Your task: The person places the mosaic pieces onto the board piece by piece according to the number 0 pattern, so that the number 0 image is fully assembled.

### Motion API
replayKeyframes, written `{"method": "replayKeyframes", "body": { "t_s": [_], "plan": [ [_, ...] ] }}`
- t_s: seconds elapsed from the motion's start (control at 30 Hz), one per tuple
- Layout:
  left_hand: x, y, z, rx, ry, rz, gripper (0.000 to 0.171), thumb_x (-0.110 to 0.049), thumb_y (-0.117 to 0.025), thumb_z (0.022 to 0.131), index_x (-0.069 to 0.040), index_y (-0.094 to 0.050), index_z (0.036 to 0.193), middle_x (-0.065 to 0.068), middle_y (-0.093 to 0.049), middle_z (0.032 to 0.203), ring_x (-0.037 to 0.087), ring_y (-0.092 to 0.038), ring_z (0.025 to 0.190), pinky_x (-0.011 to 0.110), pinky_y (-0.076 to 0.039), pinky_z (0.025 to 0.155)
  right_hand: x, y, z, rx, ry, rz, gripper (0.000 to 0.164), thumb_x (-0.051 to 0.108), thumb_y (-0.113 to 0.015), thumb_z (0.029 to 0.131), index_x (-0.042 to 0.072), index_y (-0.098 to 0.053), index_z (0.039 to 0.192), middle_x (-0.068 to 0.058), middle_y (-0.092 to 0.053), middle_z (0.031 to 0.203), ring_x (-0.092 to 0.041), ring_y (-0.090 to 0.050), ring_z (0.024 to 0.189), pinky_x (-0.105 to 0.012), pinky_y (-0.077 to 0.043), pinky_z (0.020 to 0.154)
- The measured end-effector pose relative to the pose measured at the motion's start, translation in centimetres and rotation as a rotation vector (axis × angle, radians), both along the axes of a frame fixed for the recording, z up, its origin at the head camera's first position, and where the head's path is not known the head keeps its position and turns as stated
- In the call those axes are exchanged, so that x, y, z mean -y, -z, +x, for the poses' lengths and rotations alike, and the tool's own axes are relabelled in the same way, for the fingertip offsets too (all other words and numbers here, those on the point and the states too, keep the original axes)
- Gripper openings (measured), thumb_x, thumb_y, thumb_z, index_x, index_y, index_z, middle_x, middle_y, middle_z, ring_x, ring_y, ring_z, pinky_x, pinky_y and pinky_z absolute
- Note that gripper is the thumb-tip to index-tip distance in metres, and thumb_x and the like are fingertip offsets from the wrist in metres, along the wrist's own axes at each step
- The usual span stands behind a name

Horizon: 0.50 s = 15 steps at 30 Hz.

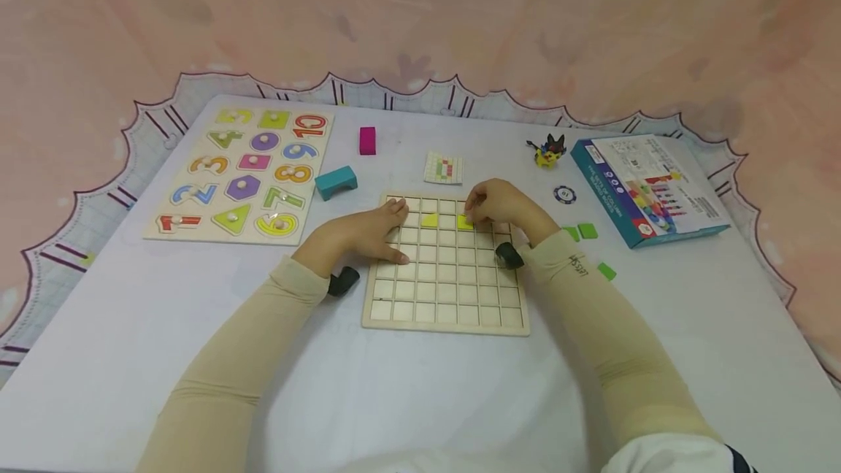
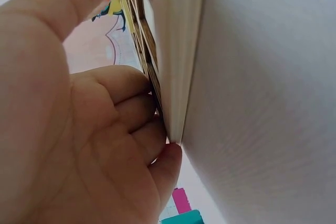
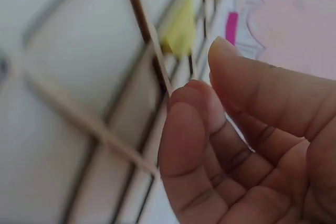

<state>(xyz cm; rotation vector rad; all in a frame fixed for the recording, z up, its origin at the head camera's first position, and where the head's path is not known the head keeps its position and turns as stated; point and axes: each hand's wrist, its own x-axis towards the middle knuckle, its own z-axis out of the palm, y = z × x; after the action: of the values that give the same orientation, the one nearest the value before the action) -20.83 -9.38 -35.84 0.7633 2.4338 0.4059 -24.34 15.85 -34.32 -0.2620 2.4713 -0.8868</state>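
Observation:
A wooden grid board lies flat on the white table. My left hand rests along its left side with fingers spread; in the left wrist view, the fingers touch the board's edge. Two yellow pieces sit in upper cells: a triangle-like piece on the left and another yellow piece farther right. My right hand hovers by this second piece with bent fingers. In the right wrist view, a gap shows between thumb and fingers, with nothing held; a yellow piece lies in the grid beyond them.
A number puzzle board lies at left, near a teal block and a magenta block. Behind the grid is a pattern card. At right are a toy figure, a chip, green tiles and a box.

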Motion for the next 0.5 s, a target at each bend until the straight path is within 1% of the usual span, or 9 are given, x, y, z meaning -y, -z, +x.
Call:
{"method": "replayKeyframes", "body": {
  "t_s": [0.13,0.27,0.37,0.5],
  "plan": [
    [0.0,0.1,-0.1,-0.005,0.016,0.005,0.098,-0.044,-0.064,0.083,0.000,-0.005,0.147,0.015,0.003,0.154,0.027,0.005,0.143,0.041,-0.006,0.116,-1.7,-0.6,-0.3,-0.023,0.013,-0.014,0.020,0.008,-0.063,0.085,0.000,-0.061,0.103,-0.009,-0.058,0.091,-0.018,-0.052,0.078,-0.027,-0.046,0.068],
    [0.0,0.1,-0.1,-0.011,0.029,0.003,0.097,-0.045,-0.064,0.083,0.001,-0.006,0.147,0.016,0.003,0.154,0.028,0.004,0.142,0.042,-0.006,0.116,-3.6,-1.0,-0.6,-0.019,0.041,-0.004,0.024,0.007,-0.063,0.085,-0.002,-0.060,0.107,-0.012,-0.057,0.096,-0.019,-0.050,0.081,-0.028,-0.047,0.069],
    [0.1,0.1,-0.1,-0.015,0.031,0.000,0.097,-0.045,-0.064,0.083,0.001,-0.006,0.147,0.016,0.003,0.154,0.028,0.004,0.142,0.042,-0.007,0.116,-4.9,-0.9,-0.7,-0.017,0.051,0.006,0.027,0.006,-0.063,0.084,-0.003,-0.060,0.109,-0.013,-0.057,0.099,-0.020,-0.052,0.083,-0.029,-0.047,0.071],
    [0.1,0.0,0.0,-0.014,0.017,0.002,0.097,-0.044,-0.064,0.083,0.000,-0.005,0.147,0.015,0.003,0.154,0.028,0.004,0.143,0.042,-0.007,0.116,-6.4,-0.5,-1.0,-0.019,0.065,0.011,0.029,0.006,-0.062,0.084,-0.004,-0.059,0.111,-0.015,-0.057,0.104,-0.022,-0.051,0.088,-0.030,-0.047,0.075]
  ]
}}
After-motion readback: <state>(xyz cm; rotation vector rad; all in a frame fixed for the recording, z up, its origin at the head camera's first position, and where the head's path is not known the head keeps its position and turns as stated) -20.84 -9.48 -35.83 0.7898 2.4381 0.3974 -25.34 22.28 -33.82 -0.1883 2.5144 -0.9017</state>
